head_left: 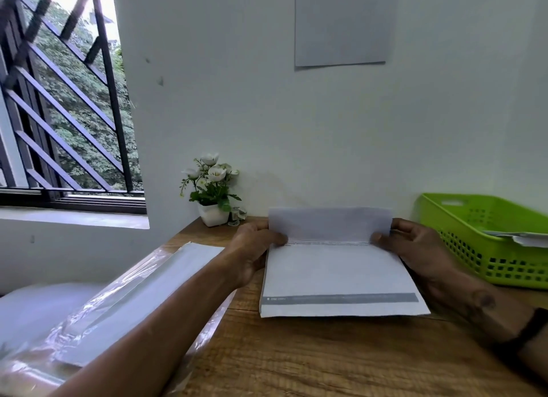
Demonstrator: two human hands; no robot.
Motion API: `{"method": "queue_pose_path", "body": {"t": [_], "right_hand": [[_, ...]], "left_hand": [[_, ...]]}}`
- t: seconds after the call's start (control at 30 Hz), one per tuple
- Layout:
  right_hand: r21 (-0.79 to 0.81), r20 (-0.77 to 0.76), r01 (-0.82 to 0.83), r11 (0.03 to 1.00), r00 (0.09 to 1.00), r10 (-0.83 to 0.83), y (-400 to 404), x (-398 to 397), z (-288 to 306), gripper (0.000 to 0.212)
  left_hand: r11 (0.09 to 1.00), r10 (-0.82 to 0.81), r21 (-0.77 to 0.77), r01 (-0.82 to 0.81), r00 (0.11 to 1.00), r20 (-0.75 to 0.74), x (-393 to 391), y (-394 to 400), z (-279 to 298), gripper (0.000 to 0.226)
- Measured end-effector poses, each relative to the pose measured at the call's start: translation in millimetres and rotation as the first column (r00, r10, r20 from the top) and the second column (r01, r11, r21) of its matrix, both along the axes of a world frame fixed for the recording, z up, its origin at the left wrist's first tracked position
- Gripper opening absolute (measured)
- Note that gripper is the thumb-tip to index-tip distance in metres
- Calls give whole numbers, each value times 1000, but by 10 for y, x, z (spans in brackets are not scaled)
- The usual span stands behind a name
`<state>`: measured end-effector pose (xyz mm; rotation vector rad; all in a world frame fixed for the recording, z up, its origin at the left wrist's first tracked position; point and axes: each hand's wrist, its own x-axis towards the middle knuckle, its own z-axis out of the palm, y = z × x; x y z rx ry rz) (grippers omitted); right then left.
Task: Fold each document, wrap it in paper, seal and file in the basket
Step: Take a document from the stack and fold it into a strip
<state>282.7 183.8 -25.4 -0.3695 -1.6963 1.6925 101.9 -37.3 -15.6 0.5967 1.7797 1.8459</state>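
folding step in hand. document (338,272) lies on worktop (296,358), far flap raised. left hand (255,248) and right hand (415,245) pinch the flap's ends at the crease. next, likely: press flap flat, then wrap. green basket (474,248) just right.

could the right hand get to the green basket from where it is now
Probably yes. The right hand pinches the document just beside the green basket, with bare table between them, but it would have to let go first.
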Motion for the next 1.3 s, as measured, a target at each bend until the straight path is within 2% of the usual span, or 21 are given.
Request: {"method": "queue_pose_path", "body": {"t": [0.2, 0.3, 0.37, 0.5, 0.6, 0.7, 0.83, 0.9, 0.97, 1.03, 1.1, 1.23, 1.3], "right_hand": [[43, 1, 50, 998, 999, -50, -16, -53, -49, 22], [77, 16, 75, 994, 997, -77, -21, -47, -52, 31], [113, 52, 100, 989, 993, -107, -14, -38, -36, 36], [89, 65, 128, 988, 989, -134, -60, -30, 7, 46], [-61, 62, 143, 988, 988, -139, -101, -32, 50, 40], [-195, 107, 69, 978, 993, -48, -88, -23, 72, 29], [-88, 93, -28, 996, 995, 36, -120, 12, 47, 21], [-40, 81, -43, 998, 996, 46, -141, 41, 45, 32], [-39, 53, -40, 998, 998, 42, -149, 51, 72, 34], [-27, 12, 14, 1000, 1000, -13, -144, 36, 117, 28], [14, -45, 86, 996, 995, -85, -127, 33, 152, 20], [77, -62, 120, 990, 991, -116, -94, 65, 179, 15], [55, -45, 96, 994, 995, -93, -72, 75, 185, 14]], "left_hand": [[995, 87, 40, -95, 981, 175, 75, -33, 88, 14], [983, 46, 163, -84, 974, 223, 44, -15, 109, 33], [981, 0, 191, -43, 976, 218, 26, 4, 105, 47], [996, -37, 84, 31, 997, 64, 56, -8, 97, 32], [998, -45, 33, 44, 999, 25, 51, -8, 71, 44], [1000, -8, 25, 8, 1000, 2, 42, -38, 80, 50], [991, 72, 116, -71, 997, -8, 19, -19, 72, 71], [979, 132, 159, -129, 991, -9, 6, -11, 66, 76], [977, 132, 172, -126, 991, -20, -11, 4, 62, 61], [984, 92, 156, -86, 995, -32, -17, 13, 71, 37], [988, 49, 144, -53, 998, 31, 5, 24, 92, 31], [992, -79, 113, 49, 957, 280, 120, 31, 122, 64], [990, -100, 133, 57, 935, 341, 153, 18, 113, 65]]}}
